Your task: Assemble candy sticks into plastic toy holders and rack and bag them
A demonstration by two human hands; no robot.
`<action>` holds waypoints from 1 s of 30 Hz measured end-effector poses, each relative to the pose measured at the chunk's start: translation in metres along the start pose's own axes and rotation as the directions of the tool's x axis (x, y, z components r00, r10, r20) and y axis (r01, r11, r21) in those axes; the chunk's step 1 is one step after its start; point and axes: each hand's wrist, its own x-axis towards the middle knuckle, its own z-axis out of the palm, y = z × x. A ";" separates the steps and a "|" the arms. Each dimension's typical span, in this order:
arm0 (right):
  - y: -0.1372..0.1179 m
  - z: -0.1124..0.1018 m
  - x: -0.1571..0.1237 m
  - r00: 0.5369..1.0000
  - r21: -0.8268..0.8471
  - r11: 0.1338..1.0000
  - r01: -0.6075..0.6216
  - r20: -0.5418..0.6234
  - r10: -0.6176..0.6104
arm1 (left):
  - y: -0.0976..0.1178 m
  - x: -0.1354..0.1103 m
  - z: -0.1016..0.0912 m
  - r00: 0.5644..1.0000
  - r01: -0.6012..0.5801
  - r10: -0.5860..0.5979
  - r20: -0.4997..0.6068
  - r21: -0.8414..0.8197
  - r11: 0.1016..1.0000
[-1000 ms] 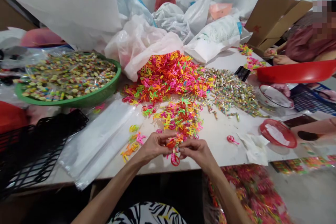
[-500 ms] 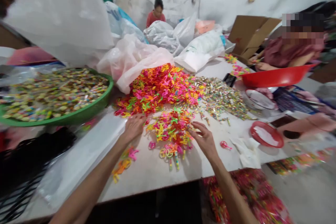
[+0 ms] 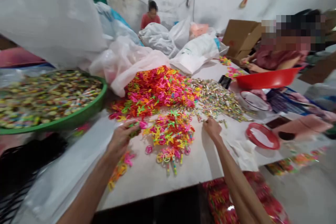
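A small heap of neon plastic toys (image 3: 170,133) lies on the white table (image 3: 157,178) in front of me, with a much bigger heap (image 3: 154,89) behind it. My left hand (image 3: 121,139) is at the left edge of the small heap, fingers curled round a few neon pieces. My right hand (image 3: 212,128) reaches to the near edge of a spread of small wrapped candies (image 3: 219,99), fingers pinched together; what they hold is too small to make out. A few neon pieces (image 3: 121,168) lie under my left forearm.
A green basin (image 3: 65,120) of wrapped sweets stands at left, plastic bags (image 3: 126,59) behind the heaps. At right are a red basin (image 3: 265,78), a small red basket (image 3: 262,136) and a cardboard box (image 3: 240,36). Two other people sit at the back and right.
Both hands left the bundle they held near the table edge. The left went to the small heap's left side and closed on pieces; the right reached forward-right to the candies.
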 end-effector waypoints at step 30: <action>-0.082 -0.005 -0.194 0.826 0.902 0.430 -0.046 0.277 -0.491 | -0.040 -0.081 0.062 0.962 -0.057 0.054 0.266 0.003 0.998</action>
